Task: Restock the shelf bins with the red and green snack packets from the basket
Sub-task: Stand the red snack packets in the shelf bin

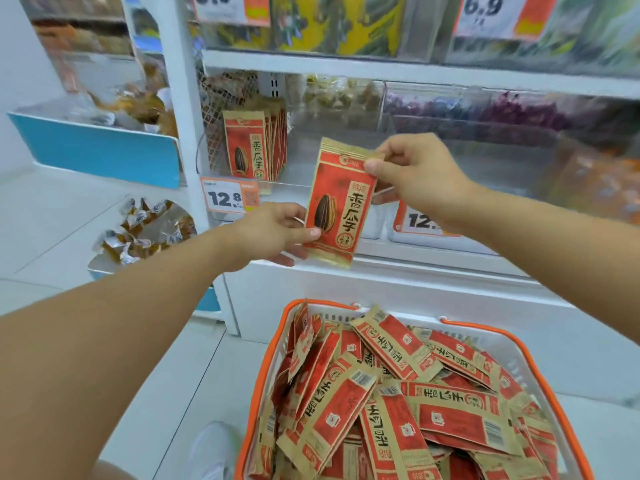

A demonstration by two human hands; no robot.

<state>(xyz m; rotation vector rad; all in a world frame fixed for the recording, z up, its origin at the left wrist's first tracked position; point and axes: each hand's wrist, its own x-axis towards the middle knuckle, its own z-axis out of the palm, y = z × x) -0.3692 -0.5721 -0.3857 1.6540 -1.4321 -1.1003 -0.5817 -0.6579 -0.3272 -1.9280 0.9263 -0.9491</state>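
A red snack packet (341, 206) with a sunflower seed picture is held upright in front of the shelf. My right hand (419, 178) pinches its top right corner. My left hand (277, 233) pinches its lower left edge. Behind it, a clear shelf bin (298, 157) holds a row of the same red packets (252, 147) standing upright at its left end. Below, a white basket with an orange rim (266, 362) is filled with several red packets (398, 393) lying loose. No green packets show.
Orange price tags (230, 199) hang on the bin fronts. Neighbouring clear bins hold purple sweets (502, 112) and orange snacks (595, 185). A blue-fronted rack (100, 150) with wrapped snacks stands left. My white shoe (211, 448) is on the tiled floor beside the basket.
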